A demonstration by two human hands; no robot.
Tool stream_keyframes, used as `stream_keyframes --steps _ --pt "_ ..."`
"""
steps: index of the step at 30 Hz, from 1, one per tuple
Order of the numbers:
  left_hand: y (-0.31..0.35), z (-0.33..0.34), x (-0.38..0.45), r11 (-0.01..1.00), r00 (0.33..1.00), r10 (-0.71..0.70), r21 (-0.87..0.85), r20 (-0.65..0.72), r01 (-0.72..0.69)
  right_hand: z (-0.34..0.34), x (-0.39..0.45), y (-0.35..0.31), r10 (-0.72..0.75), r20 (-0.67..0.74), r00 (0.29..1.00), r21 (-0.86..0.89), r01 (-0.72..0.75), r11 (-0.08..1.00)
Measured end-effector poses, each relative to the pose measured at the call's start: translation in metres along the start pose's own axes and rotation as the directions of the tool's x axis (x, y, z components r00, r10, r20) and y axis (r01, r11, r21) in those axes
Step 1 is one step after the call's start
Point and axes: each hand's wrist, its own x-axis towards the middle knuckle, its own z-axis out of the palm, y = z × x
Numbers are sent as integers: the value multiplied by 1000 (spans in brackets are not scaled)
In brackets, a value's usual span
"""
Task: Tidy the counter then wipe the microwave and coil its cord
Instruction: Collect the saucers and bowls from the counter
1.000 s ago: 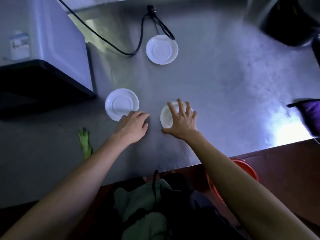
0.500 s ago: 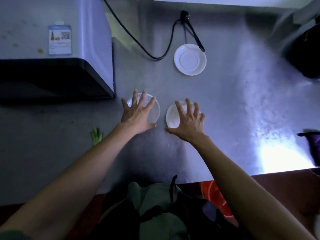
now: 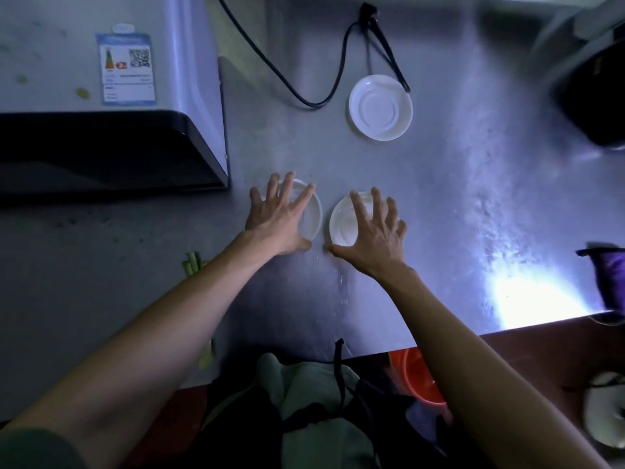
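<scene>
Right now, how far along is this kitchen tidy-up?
Barely begun. Nothing looks finished. In hand: the left hand and right hand each lie spread over a white saucer on the counter. Left: a third saucer, green scraps, wiping the microwave, and coiling its loose cord.

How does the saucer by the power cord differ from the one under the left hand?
The far saucer lies untouched and fully in view, while the near-left saucer is half covered by the spread left hand. The far saucer touches the cord; the near-left saucer sits by the microwave corner. Both are white and round.
</scene>
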Motion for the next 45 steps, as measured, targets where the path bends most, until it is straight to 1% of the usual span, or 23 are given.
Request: stream_keyframes --steps 2,5,9,13,18,24,32,35,41,45 --pt "3 -3 -7 1000 1000 -5 8 -6 5 -2 -4 0 -9 -7 1000 12 9 1000" --pt "7 -6 -26 999 1000 -17 28 -14 17 -5 -11 3 -64 -6 998 24 64 998" --pt "13 -5 -62 994 992 -107 22 -64 109 -6 -23 11 -168 -24 985 6 168 986" --pt "33 6 -103 982 977 -183 22 -105 187 0 -46 29 -259 -27 966 -59 257 965" --pt "51 27 -149 933 927 -360 -76 -109 353 12 -70 42 -333 -32 942 -75 330 941" --pt "66 49 -213 875 870 -480 -126 -112 467 27 -100 23 -465 -24 885 -111 460 881" --pt "44 82 -292 777 790 -610 -240 -59 582 46 -133 -37 -629 27 777 -181 622 762" --pt "22 102 -323 718 746 -666 -300 -34 628 58 -145 -77 -680 54 731 -224 673 705" --pt "-33 138 -393 628 661 -749 -371 -49 684 82 -184 -171 -752 119 649 -294 746 597" --pt "-77 156 -440 574 615 -788 -396 -30 717 97 -215 -235 -770 172 615 -313 775 549"
